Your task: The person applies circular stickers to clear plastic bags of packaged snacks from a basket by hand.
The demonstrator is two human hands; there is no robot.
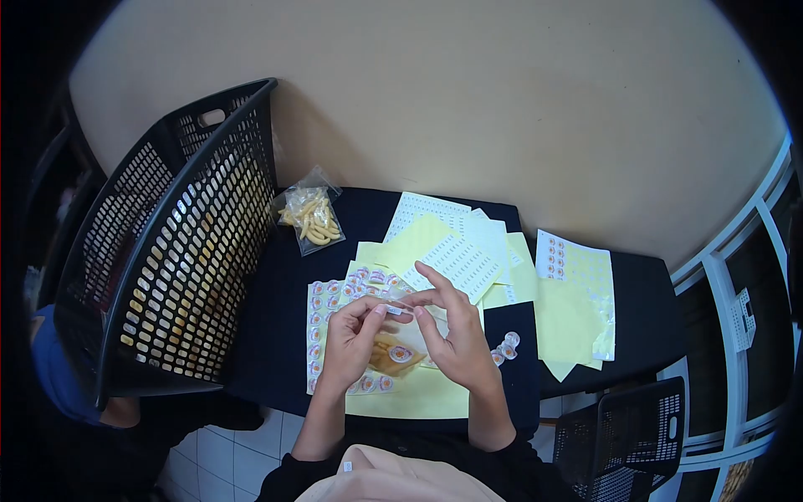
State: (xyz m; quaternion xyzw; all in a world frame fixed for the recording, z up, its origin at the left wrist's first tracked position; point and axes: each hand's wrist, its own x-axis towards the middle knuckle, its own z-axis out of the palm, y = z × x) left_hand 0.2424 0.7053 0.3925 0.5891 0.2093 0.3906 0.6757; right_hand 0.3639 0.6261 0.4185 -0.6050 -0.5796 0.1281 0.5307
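Between my hands, above the table, is a clear plastic bag (386, 361) of yellowish snacks with a round sticker on its front. My left hand (351, 341) pinches its upper edge, and a small white label (393, 310) shows by the thumb. On the other side my right hand (460, 339) grips the upper edge between thumb and fingers, with one finger raised. Below the bag lie a sheet of round stickers (315, 335) and yellow backing paper (435, 402). Several loose round stickers (507, 346) lie to the right of my right hand.
A large black basket (180, 251) stands at the left. Behind it sits another snack bag (311, 219). Printed label sheets (456, 259) overlap at the back, with more sheets (575, 293) to the right. A black crate (623, 439) is at lower right; another person's blue sleeve (58, 368) is far left.
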